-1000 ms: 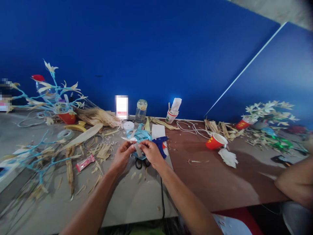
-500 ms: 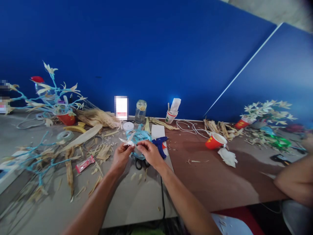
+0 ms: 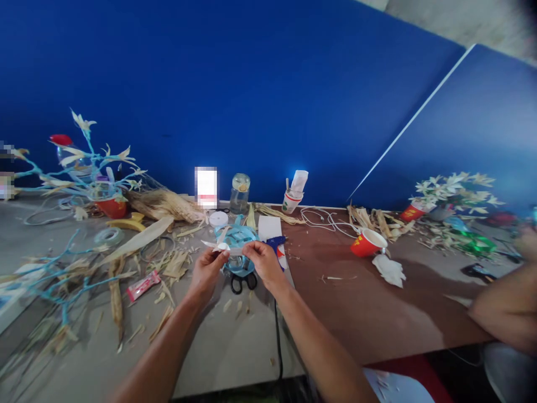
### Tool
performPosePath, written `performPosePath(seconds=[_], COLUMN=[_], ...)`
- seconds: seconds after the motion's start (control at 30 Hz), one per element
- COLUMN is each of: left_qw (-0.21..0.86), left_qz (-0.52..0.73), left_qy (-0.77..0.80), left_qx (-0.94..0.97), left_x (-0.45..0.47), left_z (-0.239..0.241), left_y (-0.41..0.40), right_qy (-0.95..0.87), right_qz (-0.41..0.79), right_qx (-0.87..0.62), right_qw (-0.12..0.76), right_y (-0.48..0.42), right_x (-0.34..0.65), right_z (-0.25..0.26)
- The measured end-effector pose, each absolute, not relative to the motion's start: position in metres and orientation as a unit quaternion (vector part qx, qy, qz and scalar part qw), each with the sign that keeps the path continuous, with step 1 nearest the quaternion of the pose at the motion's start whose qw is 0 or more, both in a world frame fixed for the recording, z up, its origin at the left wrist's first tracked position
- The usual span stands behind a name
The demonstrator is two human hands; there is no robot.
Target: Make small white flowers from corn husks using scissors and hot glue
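My left hand pinches a small pale flower of pointed husk-like petals, its base wrapped in white. From that base a narrow white strip stretches to the right, and the fingers of my right hand are closed on its other end. Below and behind the hands lies a tangle of light blue ribbon. Black-handled scissors rest on the table just under it. To the right of the ribbon is a blue glue gun, partly hidden by my right hand.
Dried husk scraps, a pink wrapper and blue-wrapped branches litter the left side. A glass jar stands behind. Rightward are a red paper cup and crumpled tissue. Another person's arm rests at the far right.
My right hand has moved slightly away from my left, and a length of white strip now shows stretched between them. The view has shifted a little.
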State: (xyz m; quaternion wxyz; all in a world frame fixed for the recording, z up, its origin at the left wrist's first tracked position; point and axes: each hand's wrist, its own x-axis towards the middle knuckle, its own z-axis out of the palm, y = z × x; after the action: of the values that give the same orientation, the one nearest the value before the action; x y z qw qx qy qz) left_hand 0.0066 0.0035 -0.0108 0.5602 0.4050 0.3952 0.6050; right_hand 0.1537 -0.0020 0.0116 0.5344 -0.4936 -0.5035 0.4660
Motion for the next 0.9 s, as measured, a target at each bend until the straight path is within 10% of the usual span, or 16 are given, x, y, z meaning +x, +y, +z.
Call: performPosePath(seconds=[0.9], left_qw=[0.58], left_qz=[0.557], left_qy=[0.411], left_qx=[0.429], left_x=[0.01], left_z=[-0.004], left_y=[0.001], right_qy=[-0.463], right_qz=[0.385], right_qx=[-0.53], right_qw=[0.597], right_y=[0.001], right_x=[0.163], right_z=[0.015])
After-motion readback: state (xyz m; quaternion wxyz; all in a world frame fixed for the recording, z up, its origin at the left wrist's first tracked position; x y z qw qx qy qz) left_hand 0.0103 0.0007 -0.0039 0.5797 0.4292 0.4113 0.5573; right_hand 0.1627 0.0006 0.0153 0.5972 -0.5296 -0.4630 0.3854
